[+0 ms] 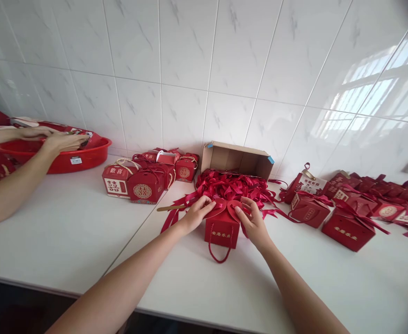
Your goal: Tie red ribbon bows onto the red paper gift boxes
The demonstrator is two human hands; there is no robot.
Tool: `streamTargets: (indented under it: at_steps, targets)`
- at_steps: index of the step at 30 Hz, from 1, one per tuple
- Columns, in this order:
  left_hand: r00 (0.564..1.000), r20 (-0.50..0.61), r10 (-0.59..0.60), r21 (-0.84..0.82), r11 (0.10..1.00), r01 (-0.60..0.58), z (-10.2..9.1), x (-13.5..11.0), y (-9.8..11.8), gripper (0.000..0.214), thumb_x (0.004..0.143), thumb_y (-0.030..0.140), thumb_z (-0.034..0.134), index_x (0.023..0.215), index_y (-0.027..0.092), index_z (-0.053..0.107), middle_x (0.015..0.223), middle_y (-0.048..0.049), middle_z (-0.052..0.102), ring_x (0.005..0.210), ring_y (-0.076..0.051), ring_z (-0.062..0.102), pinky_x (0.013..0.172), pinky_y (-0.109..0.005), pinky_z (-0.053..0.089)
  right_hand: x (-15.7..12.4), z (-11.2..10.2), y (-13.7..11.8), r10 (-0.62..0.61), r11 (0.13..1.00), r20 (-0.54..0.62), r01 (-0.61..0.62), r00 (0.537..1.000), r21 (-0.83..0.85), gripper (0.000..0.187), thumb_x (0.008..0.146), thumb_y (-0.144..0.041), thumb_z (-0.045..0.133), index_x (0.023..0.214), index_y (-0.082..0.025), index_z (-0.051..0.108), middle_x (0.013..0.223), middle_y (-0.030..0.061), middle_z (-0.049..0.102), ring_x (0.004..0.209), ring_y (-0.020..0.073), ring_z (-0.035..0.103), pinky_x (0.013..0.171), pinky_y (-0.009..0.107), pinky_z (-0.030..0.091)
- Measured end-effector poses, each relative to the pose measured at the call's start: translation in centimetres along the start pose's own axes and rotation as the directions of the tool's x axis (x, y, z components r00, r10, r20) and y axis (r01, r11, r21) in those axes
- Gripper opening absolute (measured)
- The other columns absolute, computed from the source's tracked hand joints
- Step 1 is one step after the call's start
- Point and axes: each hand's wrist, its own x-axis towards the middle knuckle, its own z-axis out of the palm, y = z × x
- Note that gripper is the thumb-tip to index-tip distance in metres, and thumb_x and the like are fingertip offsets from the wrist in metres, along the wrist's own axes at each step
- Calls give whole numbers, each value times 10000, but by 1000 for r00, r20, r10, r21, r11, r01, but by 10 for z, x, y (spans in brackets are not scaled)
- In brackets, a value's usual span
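While the left hand, fingers part-curled, pinches one rounded flap of a small red box, the right hand grips the opposite flap between thumb and bent fingers. Box stands between both hands; cord handle loops down nearside. Ribbons heaped just beyond the hands, at the mouth of a carton.

Ctr red box reads 安居乐业; L box 歡喜 & 囍.

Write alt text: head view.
Left hand and right hand hold rounded flaps of a red cardboard box before glossy red ribbons spilling from a brown cardboard carton. At left, another person's hands reach over a red plastic basin.
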Motion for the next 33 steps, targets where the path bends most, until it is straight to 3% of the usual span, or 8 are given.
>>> streamTargets:
  at_steps: [3, 8, 14, 17, 23, 33]
  targets:
    - [1000, -4, -26, -17, 1000, 26, -2, 2, -3, 364, 815, 511, 493, 654, 196, 406, 588, 58, 382, 536, -97, 373, 515, -220, 314, 6, -2, 6, 33, 994, -132, -46, 991, -98, 469, 735, -596, 603, 983, -204, 536, 1064, 108, 612, 959, 249, 605, 733, 359, 525]
    - [997, -38, -72, -57, 996, 70, -6, 8, -12, 438, 790, 570, 488, 601, 200, 348, 527, 69, 312, 472, -81, 267, 461, -227, 218, 3, -4, 8, 52, 999, 57, -52, 997, -9, 420, 803, -619, 493, 859, -203, 528, 801, 23, 601, 688, 154, 589, 598, 277, 501]
    - [992, -70, -108, -62, 993, 104, -8, 14, -27, 414, 771, 598, 458, 664, 199, 426, 553, 56, 390, 477, -92, 323, 467, -223, 247, -4, 2, 14, 85, 994, 199, -96, 976, 48, 374, 834, -586, 483, 870, -214, 475, 777, -8, 567, 575, 122, 578, 551, 263, 490]
    - [991, -100, -83, -1, 997, 83, -9, 16, -34, 388, 726, 560, 519, 633, 189, 456, 593, 31, 460, 538, -112, 396, 514, -231, 297, -4, 3, 17, 89, 996, 210, -90, 974, -7, 395, 855, -596, 431, 777, -210, 457, 664, -29, 522, 468, 101, 503, 463, 236, 405]
    - [991, -130, -35, 161, 985, 56, -13, 21, -45, 282, 735, 440, 528, 623, 183, 497, 624, 3, 541, 586, -142, 461, 544, -242, 314, -5, 4, 19, -43, 983, 132, 66, 990, -173, 413, 891, -562, 377, 692, -206, 442, 578, -44, 388, 524, 107, 356, 493, 235, 286]
    - [978, -159, -138, 388, 902, 191, -11, 12, -38, 59, 672, 197, 579, 614, 203, 587, 590, -7, 614, 535, -151, 514, 519, -248, 251, -6, 3, 16, -9, 935, 64, 32, 998, -353, 495, 884, -615, 307, 628, -212, 436, 536, -27, 406, 506, 128, 370, 492, 247, 278]
